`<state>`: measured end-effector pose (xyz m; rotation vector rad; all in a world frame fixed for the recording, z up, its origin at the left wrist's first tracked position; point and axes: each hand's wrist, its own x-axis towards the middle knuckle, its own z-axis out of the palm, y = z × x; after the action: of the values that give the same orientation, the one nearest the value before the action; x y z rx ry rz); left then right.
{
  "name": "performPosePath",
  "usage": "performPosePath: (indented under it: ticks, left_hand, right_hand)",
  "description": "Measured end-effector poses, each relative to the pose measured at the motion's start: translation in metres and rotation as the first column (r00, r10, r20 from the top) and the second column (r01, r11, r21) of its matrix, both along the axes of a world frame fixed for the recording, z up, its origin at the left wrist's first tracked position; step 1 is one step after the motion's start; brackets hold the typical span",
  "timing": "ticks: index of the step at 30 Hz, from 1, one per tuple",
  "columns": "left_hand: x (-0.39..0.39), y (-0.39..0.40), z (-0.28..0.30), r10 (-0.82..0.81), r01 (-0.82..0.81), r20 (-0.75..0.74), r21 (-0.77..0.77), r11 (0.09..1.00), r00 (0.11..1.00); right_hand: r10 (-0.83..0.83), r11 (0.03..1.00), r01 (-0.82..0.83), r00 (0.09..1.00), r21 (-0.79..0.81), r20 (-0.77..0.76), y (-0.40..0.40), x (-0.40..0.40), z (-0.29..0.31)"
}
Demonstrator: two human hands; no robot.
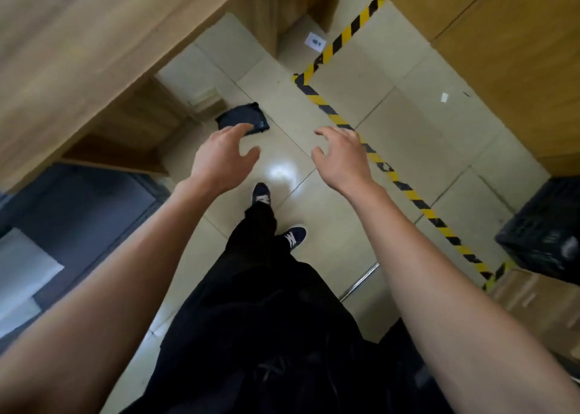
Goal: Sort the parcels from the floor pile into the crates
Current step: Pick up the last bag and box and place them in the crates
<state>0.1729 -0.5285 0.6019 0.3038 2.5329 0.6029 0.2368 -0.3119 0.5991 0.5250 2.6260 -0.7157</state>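
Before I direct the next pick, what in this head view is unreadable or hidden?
- Dark parcel: near edge covered by the left hand; label unreadable, blurred.
- Black crate: cut off by right edge, contents unseen.
- White tag on floor: too small to read.
- Grey bin: blurred, cut by left edge.
- Right hand: holds nothing.

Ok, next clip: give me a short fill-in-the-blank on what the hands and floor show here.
1. Both hands, left hand and right hand, hold ____.
2. The dark parcel lies on the ____.
3. The floor tape is striped black and ____.
4. The parcel shows nearest the ____ hand.

Missing words: nothing; floor; yellow; left
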Motion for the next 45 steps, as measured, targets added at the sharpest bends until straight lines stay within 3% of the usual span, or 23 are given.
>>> performPosePath:
  ticks: [7,14,21,25,29,36,40,43,45]
  left_hand:
    - [-0.045,0.007,-0.038,0.189,-0.191,0.048,0.04,0.981,0.981]
    - [-0.077,0.009,-0.049,0.34,-0.346,0.108,0.042,0.937,0.934]
    - [-0.092,-0.006,-0.055,0.556,-0.559,0.095,0.014,0.829,0.826]
    - [-0.084,0.008,-0.061,0.695,-0.696,0.071,-0.011,0.718,0.716]
    - [-0.061,0.04,-0.073,0.836,-0.834,0.076,-0.065,0.548,0.543]
    - [-0.019,0.104,-0.117,0.94,-0.949,0.168,-0.061,0.31,0.296]
    - [0.002,0.126,-0.154,0.958,-0.973,0.195,-0.056,0.224,0.209]
    - [0.015,0.136,-0.185,0.964,-0.978,0.188,-0.052,0.203,0.19]
    - [0.017,0.142,-0.215,0.959,-0.974,0.193,-0.044,0.221,0.208]
  right_hand:
    - [0.181,0.983,-0.183,0.98,0.018,0.083,0.013,-0.09,-0.023]
    - [0.412,0.908,-0.418,0.905,0.037,0.106,0.016,-0.172,-0.03]
    - [0.595,0.8,-0.601,0.793,0.004,0.134,0.01,-0.226,-0.04]
    - [0.741,0.666,-0.745,0.654,-0.039,0.15,0.011,-0.253,-0.051]
    - [0.893,0.434,-0.9,0.424,-0.037,0.151,0.019,-0.277,-0.067]
    - [0.942,0.243,-0.969,0.226,-0.043,0.247,0.043,-0.295,-0.129]
    - [0.932,0.061,-0.998,0.049,-0.022,0.358,0.045,-0.287,-0.175]
    - [0.929,0.061,-0.998,0.046,-0.028,0.367,0.049,-0.287,-0.223]
    - [0.932,0.134,-0.989,0.106,-0.06,0.347,0.051,-0.292,-0.26]
